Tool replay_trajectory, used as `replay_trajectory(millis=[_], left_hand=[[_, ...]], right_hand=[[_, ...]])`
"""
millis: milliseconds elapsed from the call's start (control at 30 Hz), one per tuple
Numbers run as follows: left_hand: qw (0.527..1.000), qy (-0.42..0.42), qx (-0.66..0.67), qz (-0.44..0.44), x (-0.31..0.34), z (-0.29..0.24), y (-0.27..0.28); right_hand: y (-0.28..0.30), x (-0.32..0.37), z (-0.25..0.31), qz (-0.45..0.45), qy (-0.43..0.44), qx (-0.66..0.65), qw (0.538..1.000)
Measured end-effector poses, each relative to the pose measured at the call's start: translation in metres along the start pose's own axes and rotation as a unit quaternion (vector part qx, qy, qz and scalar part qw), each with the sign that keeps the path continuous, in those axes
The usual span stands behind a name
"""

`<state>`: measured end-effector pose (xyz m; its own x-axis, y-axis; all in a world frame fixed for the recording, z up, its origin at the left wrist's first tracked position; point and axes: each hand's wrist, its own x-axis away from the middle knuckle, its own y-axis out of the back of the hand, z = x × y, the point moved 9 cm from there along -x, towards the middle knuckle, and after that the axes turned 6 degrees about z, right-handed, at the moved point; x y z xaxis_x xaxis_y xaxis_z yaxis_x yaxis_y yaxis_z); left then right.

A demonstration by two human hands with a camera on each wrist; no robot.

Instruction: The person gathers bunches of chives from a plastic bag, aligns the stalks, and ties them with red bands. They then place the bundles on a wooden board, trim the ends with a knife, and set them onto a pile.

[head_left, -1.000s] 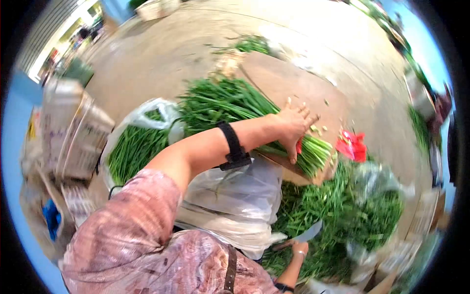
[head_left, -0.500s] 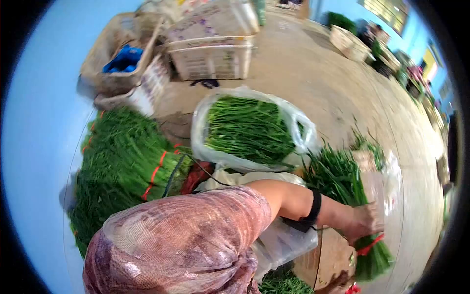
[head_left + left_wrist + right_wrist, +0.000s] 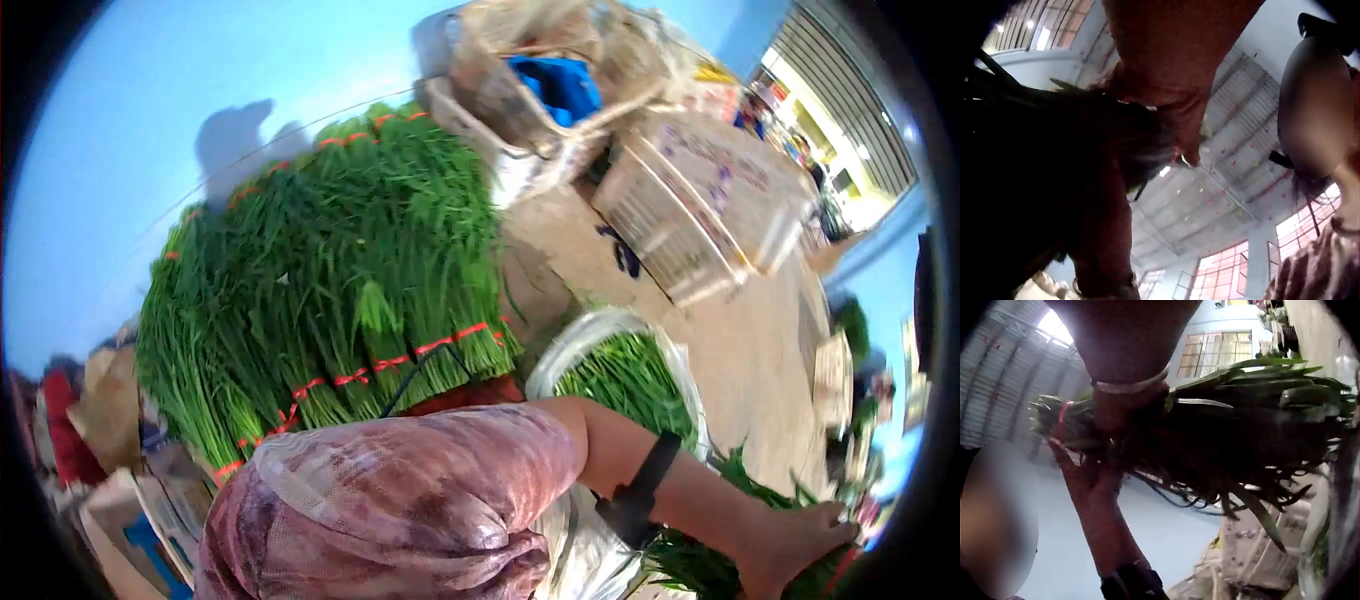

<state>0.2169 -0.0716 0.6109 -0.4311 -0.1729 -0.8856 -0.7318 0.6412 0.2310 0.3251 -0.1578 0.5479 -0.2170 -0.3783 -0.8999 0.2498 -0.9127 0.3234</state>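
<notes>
A bundle of leafy greens, with long strap-like leaves and a red tie near its cut ends, is held between both hands. In the head view my left hand grips it at the lower right edge, below a black wrist strap. My right hand, under a pale bracelet, holds the bundle from the other side in the right wrist view, close to the red tie. There the left hand reaches it from below. The head view leaves the right hand out of sight, and the left wrist view is mostly dark.
Red-tied bundles of greens stand in a broad stack along the blue wall. A plastic bag of loose greens sits on the floor ahead. Behind are worn crates, one holding blue cloth.
The head view has swung left toward the stack by the wall. My left hand has lifted the bundle off the board. My right hand held a knife; it now holds the bundle.
</notes>
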Motion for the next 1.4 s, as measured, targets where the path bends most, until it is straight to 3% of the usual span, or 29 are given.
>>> replay_trajectory(millis=[67, 133, 200, 267, 300, 333, 367, 467, 500, 533, 667, 733, 767, 867, 933, 967, 1000, 1033, 1067, 1167, 1200, 1233, 1267, 1300, 1333, 1367, 1400], left_hand=[[0.993, 0.08, -0.09, 0.003, 0.0, 0.023, 0.075], [0.985, 0.016, -0.172, -0.005, 0.019, 0.014, 0.146], [0.978, 0.051, -0.199, -0.033, 0.057, 0.016, 0.182], [0.981, 0.159, -0.021, 0.112, 0.106, 0.035, 0.18], [0.981, 0.167, 0.064, 0.078, 0.133, 0.029, 0.192], [0.973, 0.172, 0.149, 0.043, 0.161, 0.02, 0.2], [0.974, 0.184, 0.129, 0.021, 0.189, 0.014, 0.206], [0.96, 0.211, 0.142, -0.112, 0.258, -0.004, 0.211], [0.937, 0.234, 0.178, -0.187, 0.277, -0.011, 0.214], [0.936, 0.302, 0.062, -0.172, 0.298, -0.019, 0.222], [0.889, 0.336, 0.067, -0.304, 0.349, -0.049, 0.242], [0.856, 0.358, 0.079, -0.365, 0.369, -0.077, 0.261], [0.846, 0.373, 0.013, -0.38, 0.382, -0.096, 0.276], [0.779, 0.415, -0.188, -0.431, 0.423, -0.17, 0.328], [0.645, 0.523, -0.275, -0.484, 0.47, -0.225, 0.36], [0.611, 0.531, -0.309, -0.499, 0.492, -0.25, 0.378], [0.601, 0.499, -0.253, -0.571, 0.486, -0.278, 0.386], [0.612, 0.477, -0.334, -0.536, 0.498, -0.304, 0.408], [0.594, 0.439, -0.357, -0.572, 0.501, -0.329, 0.418], [0.552, 0.477, -0.313, -0.608, 0.567, -0.395, 0.466], [0.483, 0.505, -0.346, -0.626, 0.608, -0.422, 0.485], [0.5, 0.532, -0.242, -0.639, 0.625, -0.418, 0.488], [0.498, 0.536, -0.238, -0.639, 0.654, -0.429, 0.498], [0.256, 0.676, -0.364, -0.587, 0.709, -0.465, 0.5], [-0.006, 0.752, -0.456, -0.476, 0.734, -0.491, 0.498], [-0.001, 0.755, -0.453, -0.474, 0.748, -0.478, 0.492], [-0.032, 0.752, -0.508, -0.418, 0.745, -0.469, 0.484]], right_hand=[[-0.037, -0.015, 0.015, 0.013, -0.005, -0.053, 0.999], [-0.073, -0.025, 0.029, 0.039, -0.019, -0.117, 0.992], [-0.109, -0.026, 0.041, 0.077, -0.053, -0.186, 0.978], [-0.147, -0.017, 0.05, 0.125, -0.111, -0.266, 0.949], [-0.169, -0.008, 0.055, 0.158, -0.15, -0.306, 0.927], [-0.19, 0.004, 0.061, 0.191, -0.189, -0.348, 0.898], [-0.214, 0.023, 0.07, 0.222, -0.244, -0.396, 0.857], [-0.274, 0.1, 0.121, 0.323, -0.423, -0.508, 0.677], [-0.277, 0.096, 0.16, 0.348, -0.312, -0.512, 0.72], [-0.279, 0.101, 0.188, 0.378, -0.312, -0.496, 0.717], [-0.293, 0.109, 0.274, 0.479, -0.217, -0.535, 0.661], [-0.294, 0.103, 0.308, 0.516, -0.118, -0.567, 0.632], [-0.29, 0.091, 0.328, 0.529, -0.01, -0.55, 0.646], [-0.301, 0.091, 0.324, 0.591, -0.052, -0.532, 0.604], [-0.312, 0.083, 0.299, 0.575, -0.038, -0.529, 0.623], [-0.317, 0.085, 0.282, 0.589, -0.066, -0.492, 0.638], [-0.323, 0.088, 0.264, 0.603, -0.093, -0.453, 0.651], [-0.329, 0.092, 0.244, 0.592, -0.12, -0.453, 0.656], [-0.332, 0.097, 0.223, 0.579, -0.148, -0.454, 0.661], [-0.337, 0.105, 0.17, 0.591, -0.216, -0.387, 0.674], [-0.339, 0.109, 0.148, 0.588, -0.262, -0.36, 0.675], [-0.339, 0.111, 0.136, 0.592, -0.264, -0.353, 0.674], [-0.338, 0.111, 0.121, 0.589, -0.269, -0.32, 0.692], [-0.338, 0.11, 0.104, 0.582, -0.273, -0.288, 0.71], [-0.335, 0.11, 0.087, 0.58, -0.275, -0.283, 0.713], [-0.33, 0.105, 0.066, 0.559, -0.274, -0.277, 0.732], [-0.321, 0.103, 0.05, 0.536, -0.274, -0.273, 0.751]])
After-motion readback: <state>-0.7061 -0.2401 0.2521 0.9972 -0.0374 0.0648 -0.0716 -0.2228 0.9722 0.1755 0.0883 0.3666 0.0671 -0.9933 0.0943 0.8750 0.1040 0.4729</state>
